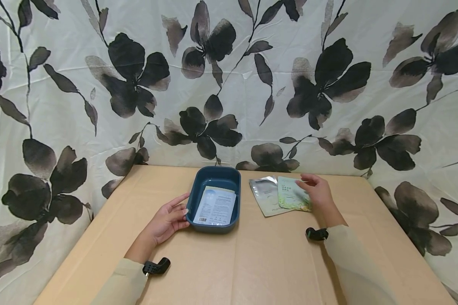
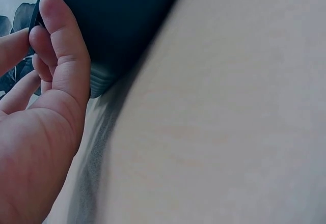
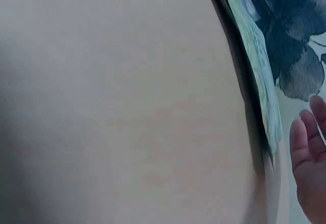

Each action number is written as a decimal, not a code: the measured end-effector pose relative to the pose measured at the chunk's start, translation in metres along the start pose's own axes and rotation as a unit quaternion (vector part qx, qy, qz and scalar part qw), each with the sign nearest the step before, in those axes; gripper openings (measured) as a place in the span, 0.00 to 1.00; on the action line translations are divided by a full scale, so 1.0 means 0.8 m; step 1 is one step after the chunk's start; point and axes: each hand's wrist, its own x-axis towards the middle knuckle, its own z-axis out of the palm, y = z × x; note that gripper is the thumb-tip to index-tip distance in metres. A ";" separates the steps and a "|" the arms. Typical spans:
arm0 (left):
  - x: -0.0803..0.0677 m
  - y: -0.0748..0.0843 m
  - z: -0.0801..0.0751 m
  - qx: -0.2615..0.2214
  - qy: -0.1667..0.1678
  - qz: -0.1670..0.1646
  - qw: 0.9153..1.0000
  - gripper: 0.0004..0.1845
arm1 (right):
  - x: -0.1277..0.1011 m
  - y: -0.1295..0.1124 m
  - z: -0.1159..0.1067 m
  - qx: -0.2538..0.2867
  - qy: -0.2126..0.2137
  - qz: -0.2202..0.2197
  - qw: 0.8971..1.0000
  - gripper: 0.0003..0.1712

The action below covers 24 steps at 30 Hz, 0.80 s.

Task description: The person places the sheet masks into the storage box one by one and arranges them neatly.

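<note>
A dark blue rectangular tray [image 1: 236,190] stands near the back of the table with a white-and-blue printed packet [image 1: 216,206] lying in it. My left hand [image 1: 169,218] rests against the tray's left side, fingers loosely extended and thumb by the rim; the left wrist view shows this hand [image 2: 46,107] beside the dark wall. To the tray's right, a pale green packet [image 1: 291,192] partly overlaps a silver packet [image 1: 265,197]. My right hand [image 1: 316,192] is at the green packet's right edge, fingertips over it. In the right wrist view its fingers look apart from the green packet [image 3: 260,66].
A light tan covering lies over the table [image 1: 233,271]. Behind it hangs a white cloth [image 1: 259,97] with dark flowers. Black bands [image 1: 156,266] sit on both wrists, below beige sleeves.
</note>
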 end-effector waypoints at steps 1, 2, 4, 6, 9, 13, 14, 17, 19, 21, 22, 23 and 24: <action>0.000 0.001 0.000 0.000 0.002 -0.002 1.000 0.37 | 0.002 0.002 -0.001 0.003 -0.005 0.003 1.000 0.34; -0.001 0.001 0.001 0.000 0.005 -0.003 1.000 0.37 | 0.004 0.003 -0.002 0.003 -0.009 0.006 1.000 0.35; -0.001 0.001 0.000 0.001 0.007 -0.005 1.000 0.37 | 0.009 0.008 -0.004 -0.005 -0.015 0.006 1.000 0.35; -0.001 0.001 0.001 0.002 0.009 -0.006 1.000 0.37 | 0.015 0.013 -0.005 -0.018 -0.021 0.014 1.000 0.36; -0.001 0.002 0.001 0.002 0.010 -0.007 1.000 0.37 | 0.020 0.016 -0.006 -0.043 -0.030 0.018 0.998 0.37; 0.000 0.001 0.001 0.000 0.013 -0.008 1.000 0.37 | 0.022 0.016 -0.006 -0.054 -0.037 0.028 0.997 0.37; 0.000 0.001 0.001 0.000 0.013 -0.009 1.000 0.37 | 0.023 0.016 -0.006 -0.058 -0.038 0.031 0.997 0.37; 0.001 0.000 0.000 -0.001 0.013 -0.010 1.000 0.37 | 0.024 0.014 -0.008 -0.076 -0.043 0.038 0.995 0.36; 0.002 0.000 0.000 -0.001 0.014 -0.012 1.000 0.37 | 0.025 0.014 -0.009 -0.089 -0.045 0.041 0.994 0.36; 0.002 0.000 0.000 -0.002 0.016 -0.013 1.000 0.37 | 0.027 0.015 -0.010 -0.095 -0.046 0.047 0.993 0.35; 0.001 0.000 0.000 -0.002 0.018 -0.013 1.000 0.36 | 0.027 0.015 -0.010 -0.099 -0.045 0.049 0.993 0.35; 0.001 0.000 0.000 -0.001 0.017 -0.014 1.000 0.37 | 0.028 0.016 -0.011 -0.101 -0.046 0.051 0.992 0.35; 0.001 0.001 0.001 0.000 0.017 -0.014 1.000 0.37 | 0.029 0.017 -0.012 -0.102 -0.046 0.053 0.992 0.35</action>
